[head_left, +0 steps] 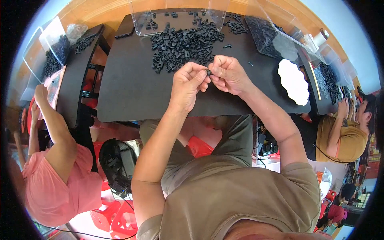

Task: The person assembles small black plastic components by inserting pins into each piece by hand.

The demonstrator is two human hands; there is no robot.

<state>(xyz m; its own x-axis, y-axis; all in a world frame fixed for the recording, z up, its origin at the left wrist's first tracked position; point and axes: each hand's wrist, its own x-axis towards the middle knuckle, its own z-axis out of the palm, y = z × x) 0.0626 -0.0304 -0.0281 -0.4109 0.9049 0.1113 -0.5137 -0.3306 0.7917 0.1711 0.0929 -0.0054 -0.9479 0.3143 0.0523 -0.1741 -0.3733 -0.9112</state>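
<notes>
Over the dark table (132,94), my left hand (190,82) and my right hand (229,74) meet with their fingertips pinched together. Between them is a small black plastic part (208,72), mostly covered by the fingers, so its exact shape is hidden. Just beyond my hands lies a heap of small black plastic parts (180,46). A single black piece (227,46) rests apart, right of the heap, and a tiny dark piece (250,63) lies farther right.
A clear plastic box (141,32) stands behind the heap. Another clear bin (260,50) with black parts is at the right, near a white scalloped sheet (293,82). People work at both sides: a pink shirt (64,184) left, a mustard shirt (344,138) right. A black bag (117,166) sits below.
</notes>
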